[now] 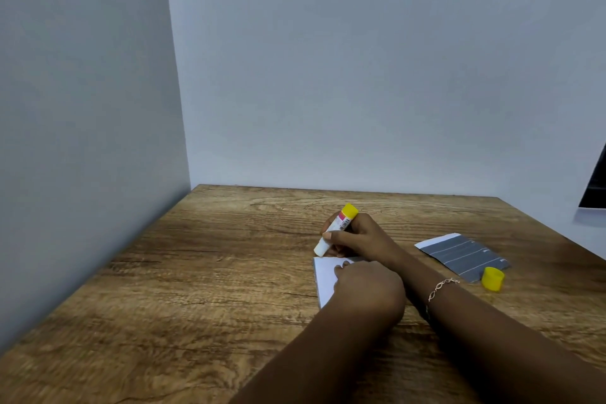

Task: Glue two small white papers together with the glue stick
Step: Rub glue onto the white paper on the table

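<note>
Table: a wood-grain table [196, 272] set in a corner between two plain pale walls [360, 75].
Right hand: the right hand [357, 236] reaches in from the right, fingers and thumb curled round the middle of the glue stick [336, 229].
Glue stick: white body with a pink label and a barcode. It is tilted, with the yellow end up and away and the uncapped white end down and to the left.
Stick tip: just at the far left corner of the white paper [324, 275]. Whether it touches the paper cannot be told.
Left hand: the left hand [370, 292] lies palm down on the white paper, fingertips resting on the sheet and gripping nothing. It covers the paper's right part.
White paper: flat on the table near the middle, just in front of the right hand. Only its left portion shows.
Cap: a yellow cap [492, 278] stands off the stick, to the right, at the near corner of a gray sheet [459, 254].
Gray sheet: flat on the table to the right of both hands and apart from the white paper. It has thin white lines and a white strip along its far end.
Wrist: a thin chain bracelet [441, 287] on the right wrist.
Right edge: a dark flat object [595, 187] against the wall, cut off by the frame.
</note>
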Available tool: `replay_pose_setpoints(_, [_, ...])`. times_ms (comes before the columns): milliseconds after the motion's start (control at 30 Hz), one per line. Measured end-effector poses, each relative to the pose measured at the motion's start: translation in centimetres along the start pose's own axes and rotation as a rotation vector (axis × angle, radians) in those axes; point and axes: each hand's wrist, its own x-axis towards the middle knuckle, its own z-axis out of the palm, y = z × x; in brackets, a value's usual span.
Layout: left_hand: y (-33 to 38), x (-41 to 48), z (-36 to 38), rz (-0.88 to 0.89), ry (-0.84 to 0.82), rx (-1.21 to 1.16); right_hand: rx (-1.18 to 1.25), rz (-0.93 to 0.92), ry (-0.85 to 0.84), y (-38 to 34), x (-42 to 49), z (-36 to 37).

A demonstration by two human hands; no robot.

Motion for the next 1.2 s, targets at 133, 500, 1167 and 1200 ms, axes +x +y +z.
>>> replay_pose_setpoints(133, [-0.2, -0.8, -0.2, 0.028, 0.067, 0.010, -0.025, -0.010, -0.041, 0.2, 0.1, 0.0])
replay_pose_setpoints(500, [-0.4, -1.6, -0.3, 0.047, 0.103, -0.005, -0.057, -0.018, -0.108, 0.2, 0.0, -0.2])
replay_pose_setpoints(1167, [-0.1, -1.5, -0.5, 0.062, 0.068, -0.006, -0.096, -0.039, -0.133, 0.2, 0.1, -0.3])
replay_pose_setpoints(1200, [-0.1, -1.5, -0.5, 0.063, 0.065, -0.007, -0.094, -0.035, -0.129, 0.2, 0.1, -0.3])
